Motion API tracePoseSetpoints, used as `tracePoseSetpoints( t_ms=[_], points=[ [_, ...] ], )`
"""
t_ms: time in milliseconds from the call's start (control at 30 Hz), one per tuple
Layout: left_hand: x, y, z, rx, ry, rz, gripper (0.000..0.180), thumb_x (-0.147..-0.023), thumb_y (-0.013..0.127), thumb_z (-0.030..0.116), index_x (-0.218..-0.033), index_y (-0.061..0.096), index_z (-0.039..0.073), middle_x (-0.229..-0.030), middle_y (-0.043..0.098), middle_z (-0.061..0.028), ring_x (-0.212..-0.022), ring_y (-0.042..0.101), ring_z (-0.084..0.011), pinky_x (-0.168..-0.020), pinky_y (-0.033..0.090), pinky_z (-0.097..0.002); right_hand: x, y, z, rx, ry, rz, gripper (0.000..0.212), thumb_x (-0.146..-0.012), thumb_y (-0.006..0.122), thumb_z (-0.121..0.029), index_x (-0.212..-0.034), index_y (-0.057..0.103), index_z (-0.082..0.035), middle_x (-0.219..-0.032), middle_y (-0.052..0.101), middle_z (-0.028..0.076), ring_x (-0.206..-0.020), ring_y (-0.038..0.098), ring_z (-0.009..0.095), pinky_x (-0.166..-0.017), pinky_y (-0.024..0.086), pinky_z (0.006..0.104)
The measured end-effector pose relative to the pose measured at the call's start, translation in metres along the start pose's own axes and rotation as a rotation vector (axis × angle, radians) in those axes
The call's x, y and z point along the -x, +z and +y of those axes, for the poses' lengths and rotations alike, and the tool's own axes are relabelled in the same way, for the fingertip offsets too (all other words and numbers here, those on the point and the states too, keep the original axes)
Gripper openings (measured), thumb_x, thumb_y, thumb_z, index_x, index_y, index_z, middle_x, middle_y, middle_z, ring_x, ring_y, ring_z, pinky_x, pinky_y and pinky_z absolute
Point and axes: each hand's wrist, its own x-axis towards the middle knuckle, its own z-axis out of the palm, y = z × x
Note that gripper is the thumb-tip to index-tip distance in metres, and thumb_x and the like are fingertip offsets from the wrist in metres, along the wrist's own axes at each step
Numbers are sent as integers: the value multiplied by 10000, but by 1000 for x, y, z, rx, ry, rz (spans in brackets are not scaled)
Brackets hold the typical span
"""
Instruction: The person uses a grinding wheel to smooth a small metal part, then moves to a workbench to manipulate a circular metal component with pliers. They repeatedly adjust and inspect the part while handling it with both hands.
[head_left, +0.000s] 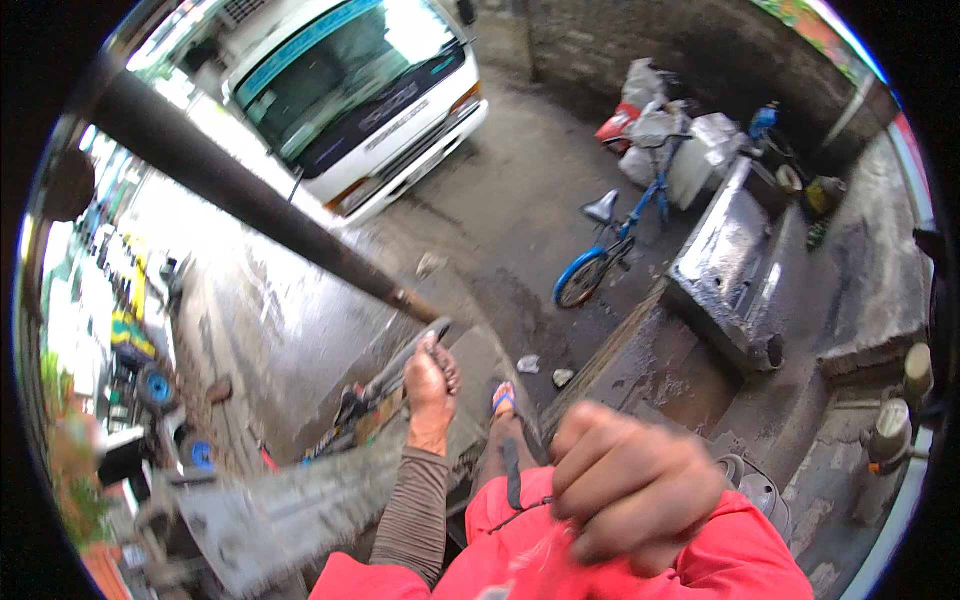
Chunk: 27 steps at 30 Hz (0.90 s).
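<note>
I see the left hand (432,385) curled into a tight fist, well out in front of the body. A dark grey bar (395,366) lies at that fist, its rounded end showing just above the knuckles and its length slanting down to the left; the fingers look wrapped round it, though my view there is poor. The lower end of a thick brown pole (250,190) comes close to the bar's rounded end.

I have the right hand (640,485) nearer the camera, blurred, its fingers bent inward in front of the red clothing (740,550); I cannot tell whether it grips anything.

Between the hands I make out a foot in a blue-strapped sandal (504,396). On the wet ground (490,190), a white truck (440,135) faces me towards the far left. A blue bicycle (632,222) stands in front of bulging bags (655,125) at the ground's far right corner, near the wall (700,40). A grey trough (715,245) sits along its right edge.
</note>
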Motion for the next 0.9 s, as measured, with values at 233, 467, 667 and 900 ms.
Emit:
tracePoseSetpoints(
  t_ms=[233, 467, 667, 900],
  points=[
    [126, -60, -74, 7, -12, -49, 487, -1026, 519, 399, -629, 366, 161, -514, 342, 0, -389, 305, -137, -388, 266, -306, 66, 78, -32, -784, 172, 348, 345, -1011, 636, -270, -994, 595, 73, -955, 616, 189, -869, 641, 315, -772, 468, 424],
    [218, -134, -138, 240, -123, 248, 511, -1037, 512, 391, -613, 351, 155, -526, 323, 13, -420, 306, -114, -406, 260, -283, 104, 207, -66, -1750, 300, 491, 485, -947, 736, -179, -1188, 542, 195, -1138, 624, 292, -1033, 656, 390, -843, 530, 468],
    [312, -218, -208, 448, -34, 413, 485, -1030, 522, 369, -619, 374, 158, -518, 351, 12, -400, 335, -111, -392, 276, -284, 146, 295, -103, -2012, 524, 328, 538, -905, 778, -134, -1225, 527, 217, -1140, 644, 310, -1049, 674, 397, -872, 545, 471],
    [437, -291, -297, 628, -28, 652, 501, -1041, 517, 379, -619, 365, 157, -524, 360, 6, -394, 340, -117, -382, 290, -282, 183, 388, -154, -2135, 809, -20, 521, -863, 801, -101, -1192, 526, 196, -1051, 674, 290, -995, 699, 372, -888, 543, 453]
  ],
)
